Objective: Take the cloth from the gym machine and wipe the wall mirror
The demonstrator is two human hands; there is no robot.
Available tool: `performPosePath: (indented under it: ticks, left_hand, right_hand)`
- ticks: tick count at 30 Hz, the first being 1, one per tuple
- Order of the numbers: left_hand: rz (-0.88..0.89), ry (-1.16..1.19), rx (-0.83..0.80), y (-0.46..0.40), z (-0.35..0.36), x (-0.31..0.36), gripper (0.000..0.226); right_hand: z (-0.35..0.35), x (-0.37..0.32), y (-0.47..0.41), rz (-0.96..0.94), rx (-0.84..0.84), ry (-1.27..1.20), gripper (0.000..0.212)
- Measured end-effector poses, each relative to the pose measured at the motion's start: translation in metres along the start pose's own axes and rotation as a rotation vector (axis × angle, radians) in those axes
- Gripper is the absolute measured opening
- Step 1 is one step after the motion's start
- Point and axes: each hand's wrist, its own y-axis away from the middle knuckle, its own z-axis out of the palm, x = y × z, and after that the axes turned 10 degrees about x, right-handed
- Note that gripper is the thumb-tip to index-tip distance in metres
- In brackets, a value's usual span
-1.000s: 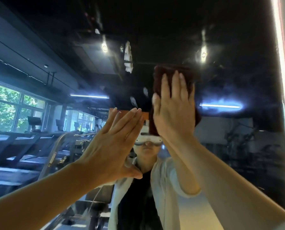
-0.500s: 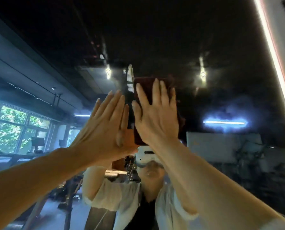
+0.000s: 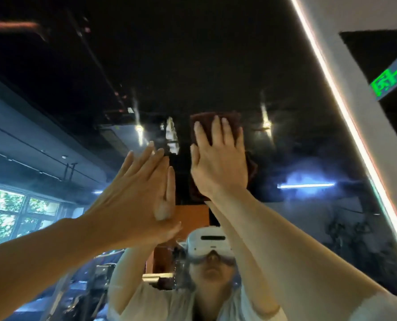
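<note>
Head view: my right hand (image 3: 218,163), fingers straight and spread, presses the dark red cloth (image 3: 216,119) flat against the wall mirror (image 3: 216,66), high in the glass and right of centre. My left hand (image 3: 142,193) lies open just left of it, fingers straight and together, holding nothing. The lit mirror edge (image 3: 345,112) runs along the right; a green exit sign (image 3: 392,77) hangs beyond it.

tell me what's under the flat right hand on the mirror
A dark red-brown cloth is pressed flat against the wall mirror under the right hand. The hand covers the cloth's middle.
</note>
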Motion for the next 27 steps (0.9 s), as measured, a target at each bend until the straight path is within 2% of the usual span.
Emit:
performPosePath:
  ticks: [2, 4, 10, 16, 19, 27]
  left_hand:
    - [-0.035, 0.003, 0.019, -0.007, 0.005, 0.007, 0.107]
    - [-0.055, 0.048, 0.003, -0.019, 0.008, 0.023, 0.104]
    - [0.026, -0.009, 0.014, -0.044, 0.023, 0.083, 0.096]
    - [0.066, -0.028, -0.058, -0.066, 0.016, 0.135, 0.107]
    - [0.082, 0.008, -0.047, -0.075, 0.015, 0.156, 0.112]
    - [0.046, 0.049, -0.042, -0.079, 0.024, 0.185, 0.109]
  right_hand:
    - [0.006, -0.002, -0.006, -0.219, 0.001, -0.027, 0.057]
    - [0.007, 0.008, -0.009, -0.309, -0.027, -0.048, 0.056]
    - [-0.009, 0.096, -0.025, -0.115, -0.004, 0.015, 0.055]
    - [-0.025, 0.165, -0.030, -0.006, 0.019, 0.090, 0.067]
    - [-0.033, 0.201, -0.031, 0.056, 0.015, 0.144, 0.065]
    - [-0.044, 0.219, -0.006, 0.057, 0.010, 0.193, 0.067]
